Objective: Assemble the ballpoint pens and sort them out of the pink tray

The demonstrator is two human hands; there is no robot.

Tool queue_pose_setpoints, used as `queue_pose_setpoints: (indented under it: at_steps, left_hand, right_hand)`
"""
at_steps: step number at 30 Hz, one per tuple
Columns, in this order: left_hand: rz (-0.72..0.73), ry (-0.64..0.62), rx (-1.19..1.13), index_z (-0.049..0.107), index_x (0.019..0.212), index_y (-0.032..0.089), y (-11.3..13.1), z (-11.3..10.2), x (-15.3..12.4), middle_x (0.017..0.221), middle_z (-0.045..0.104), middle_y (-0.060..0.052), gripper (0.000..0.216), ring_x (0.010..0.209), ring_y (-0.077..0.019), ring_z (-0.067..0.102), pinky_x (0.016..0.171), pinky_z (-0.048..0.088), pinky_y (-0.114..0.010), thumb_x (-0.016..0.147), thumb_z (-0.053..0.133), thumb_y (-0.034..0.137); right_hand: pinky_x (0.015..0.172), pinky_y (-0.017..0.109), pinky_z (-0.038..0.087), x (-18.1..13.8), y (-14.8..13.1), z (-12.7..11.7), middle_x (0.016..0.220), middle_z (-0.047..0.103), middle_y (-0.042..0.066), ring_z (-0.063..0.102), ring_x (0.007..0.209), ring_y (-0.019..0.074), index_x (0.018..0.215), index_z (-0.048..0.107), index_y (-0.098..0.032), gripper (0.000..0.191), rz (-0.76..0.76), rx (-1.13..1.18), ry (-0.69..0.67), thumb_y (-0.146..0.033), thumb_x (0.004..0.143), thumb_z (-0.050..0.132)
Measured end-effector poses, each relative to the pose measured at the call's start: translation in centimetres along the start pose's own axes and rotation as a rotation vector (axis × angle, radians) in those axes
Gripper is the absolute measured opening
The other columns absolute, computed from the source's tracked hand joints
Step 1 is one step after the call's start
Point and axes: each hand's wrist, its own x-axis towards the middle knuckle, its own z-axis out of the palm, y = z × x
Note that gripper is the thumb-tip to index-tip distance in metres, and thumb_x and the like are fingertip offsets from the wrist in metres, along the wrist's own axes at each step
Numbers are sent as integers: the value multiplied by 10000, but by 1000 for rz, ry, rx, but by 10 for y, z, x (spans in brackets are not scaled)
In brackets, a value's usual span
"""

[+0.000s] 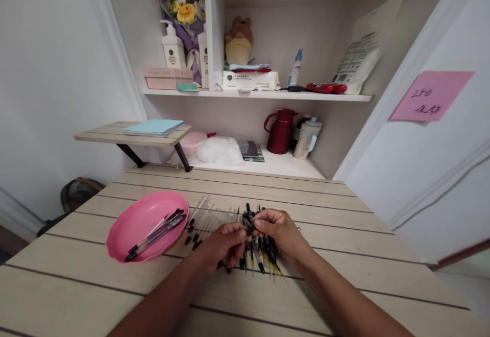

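Observation:
In the head view, my left hand [225, 244] and my right hand [278, 231] meet over the table with their fingertips pinched together. Between them is a small black pen part [250, 229]; its exact shape is partly covered by the fingers. Below and around my hands lies a heap of pen parts [261, 264], with black pieces and thin refills with yellowish ends. Clear pen barrels [210, 215] with black ends lie in a loose row beside my left hand. Farther left, a pink bowl [114, 239] with a wavy rim holds several pens [157, 237].
A small raised shelf [95, 131] with blue paper [153, 127] stands at the table's back left. Behind the table, a cabinet holds a red jug [280, 131], a light tumbler [305, 140] and a white plastic bag [220, 151]. Bottles and boxes line the upper shelf [306, 96].

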Motion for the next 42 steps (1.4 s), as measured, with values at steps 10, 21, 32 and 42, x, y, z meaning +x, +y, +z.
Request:
queue_pose_setpoints:
  at_steps: [10, 21, 32, 42]
  left_hand:
    - [-186, -243, -202, 504, 753, 146, 12, -10, -11, 379, 341, 94, 293, 234, -15, 196, 249, 125, -145, 785, 436, 430]
    - [-64, -27, -45, 548, 717, 108, 4, 3, -1, 540, 536, 15, 327, 327, -28, 432, 306, 243, -139, 716, 529, 434]
    - [-18, -67, -73, 542, 799, 128, 7, 0, -4, 483, 472, 62, 285, 268, -15, 326, 274, 205, -148, 738, 518, 405]
    - [-106, -89, -125, 533, 768, 129, -1, -4, -1, 450, 460, 57, 354, 261, -20, 313, 278, 220, -151, 765, 431, 468]
  right_hand:
    - [562, 243, 405, -10, -13, 10, 636, 635, 25, 539, 573, 122, 700, 671, -151, 193, -110, -56, 15, -315, 600, 685]
    - [529, 226, 376, -5, -11, 4, 613, 600, 2, 494, 547, 100, 682, 655, -149, 192, -110, -87, 42, -320, 599, 684]
    - [500, 218, 367, -5, -9, 7, 578, 558, -19, 494, 511, 95, 800, 595, -156, 303, -38, -33, 12, -376, 607, 670]
    - [565, 210, 421, 1, -3, -4, 695, 616, 24, 524, 561, 82, 745, 634, -135, 234, -25, 205, 32, -275, 576, 716]
